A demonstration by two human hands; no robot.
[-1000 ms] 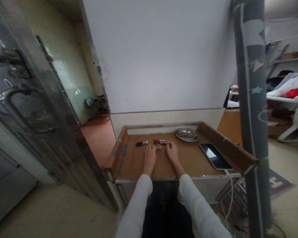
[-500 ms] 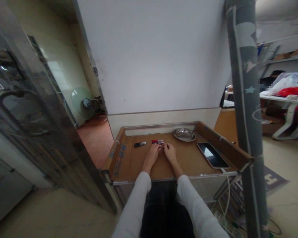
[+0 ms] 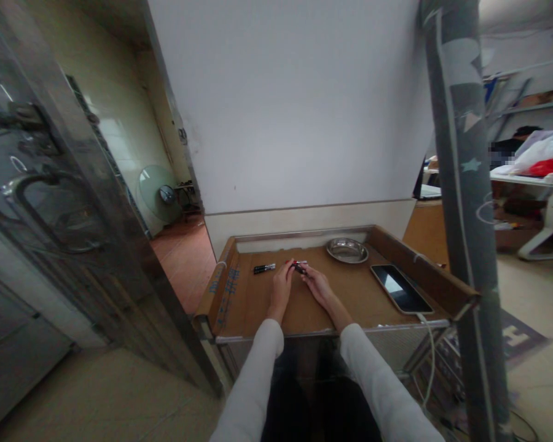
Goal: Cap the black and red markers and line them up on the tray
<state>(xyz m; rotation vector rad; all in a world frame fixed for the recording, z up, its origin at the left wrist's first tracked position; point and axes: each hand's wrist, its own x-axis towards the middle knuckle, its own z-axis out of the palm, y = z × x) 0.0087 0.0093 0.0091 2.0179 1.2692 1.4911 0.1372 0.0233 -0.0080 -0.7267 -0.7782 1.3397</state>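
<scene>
My left hand (image 3: 282, 283) and my right hand (image 3: 317, 285) meet over the middle of the cardboard-lined tray (image 3: 354, 294). Between their fingertips is a small dark pen-like stick (image 3: 299, 268), with the left fingers closed at one end and the right fingers at the other. Just behind it, red pen-like sticks (image 3: 297, 262) with silvery ends are partly hidden by my fingers. A small group of black pen-like sticks (image 3: 263, 269), also silver-ended, lies to the left of my left hand. Their exact kind is too small to make out.
A round metal dish (image 3: 348, 252) sits at the back right of the tray. A phone (image 3: 402, 288) with a white cable (image 3: 431, 362) lies at the right. Raised cardboard sides border the tray, and a wrapped grey post (image 3: 470, 245) stands beside it.
My right hand has turned and its fingers have spread slightly from the left hand, so the dark stick between them shows more clearly. The whole view has shifted slightly.
</scene>
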